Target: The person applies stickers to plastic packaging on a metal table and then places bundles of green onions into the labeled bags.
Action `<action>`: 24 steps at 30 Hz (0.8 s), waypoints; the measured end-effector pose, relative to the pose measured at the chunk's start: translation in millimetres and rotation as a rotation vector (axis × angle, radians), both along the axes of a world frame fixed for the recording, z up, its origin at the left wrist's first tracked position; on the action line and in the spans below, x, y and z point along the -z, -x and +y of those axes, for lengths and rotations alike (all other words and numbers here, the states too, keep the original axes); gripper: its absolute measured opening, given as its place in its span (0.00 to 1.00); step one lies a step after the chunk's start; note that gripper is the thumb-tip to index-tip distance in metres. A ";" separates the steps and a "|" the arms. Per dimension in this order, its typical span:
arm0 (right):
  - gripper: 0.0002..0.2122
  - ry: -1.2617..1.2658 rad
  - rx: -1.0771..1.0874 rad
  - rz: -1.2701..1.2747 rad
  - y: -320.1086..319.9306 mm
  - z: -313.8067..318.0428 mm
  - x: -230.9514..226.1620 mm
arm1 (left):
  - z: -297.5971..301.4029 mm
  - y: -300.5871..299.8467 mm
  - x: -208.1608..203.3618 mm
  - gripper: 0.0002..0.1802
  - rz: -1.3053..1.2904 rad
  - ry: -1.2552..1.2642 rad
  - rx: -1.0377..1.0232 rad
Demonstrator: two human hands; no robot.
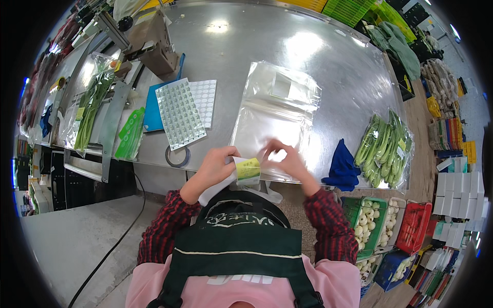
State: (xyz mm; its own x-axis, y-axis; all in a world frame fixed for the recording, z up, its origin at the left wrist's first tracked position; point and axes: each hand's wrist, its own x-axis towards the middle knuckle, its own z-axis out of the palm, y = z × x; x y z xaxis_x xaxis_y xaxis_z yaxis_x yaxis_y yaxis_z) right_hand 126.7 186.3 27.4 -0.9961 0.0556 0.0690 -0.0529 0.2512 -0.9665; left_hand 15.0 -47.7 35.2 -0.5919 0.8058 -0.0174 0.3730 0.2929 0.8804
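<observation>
At the table's near edge my left hand (pixel 218 165) is closed on a small yellow-green printed label (pixel 248 171), pinched by its left side. My right hand (pixel 288 161) is just right of the label, its fingertips smeared by motion, so I cannot tell whether they hold anything. Beyond both hands lies a stack of clear plastic bags (pixel 275 110), flat on the metal table (pixel 236 38). Left of the bags are a sheet of round stickers (pixel 181 114), a second white sticker sheet (pixel 204 100) partly under it, and a roll of tape (pixel 177 157).
Bagged green stalk vegetables (pixel 384 149) and a blue cloth (pixel 342 167) lie at the right. A sealing machine (pixel 151 49), a bagged bunch (pixel 91 108) and green packaging (pixel 130 134) are at the left. Crates of pale round vegetables (pixel 384 223) stand on the floor at right.
</observation>
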 end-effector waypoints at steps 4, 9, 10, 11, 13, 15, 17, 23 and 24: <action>0.07 -0.218 0.071 0.033 -9.5 -40.9 0.0 | 10.2 -4.7 -21.4 0.14 -0.200 -0.030 0.017; 0.03 -0.302 0.360 0.150 15.6 7.5 13.2 | -19.4 -9.3 12.7 0.14 -0.221 0.109 0.048; 0.04 -0.293 0.450 0.110 23.0 22.2 23.0 | -22.4 -11.1 25.7 0.13 -0.258 0.104 0.078; 0.08 -0.464 0.392 0.092 30.4 31.2 45.8 | -28.0 -13.2 34.0 0.12 -0.294 0.106 0.094; 0.26 -0.945 0.231 -0.053 27.4 39.6 84.3 | -24.4 -13.4 28.1 0.08 -0.256 0.114 0.144; 0.32 -0.860 0.289 -0.179 24.6 30.8 59.1 | -36.4 -13.8 31.2 0.07 -0.214 0.133 0.033; 0.36 -0.791 0.260 -0.137 10.6 40.1 41.3 | -46.8 -11.5 19.9 0.06 -0.358 0.215 -0.089; 0.09 -0.525 0.168 -0.145 -34.1 94.7 99.8 | -57.0 -0.5 -1.8 0.04 -0.478 -0.065 -0.118; 0.08 -0.443 0.199 -0.193 -34.2 101.0 100.7 | -55.8 1.4 -4.9 0.05 -0.550 -0.064 -0.131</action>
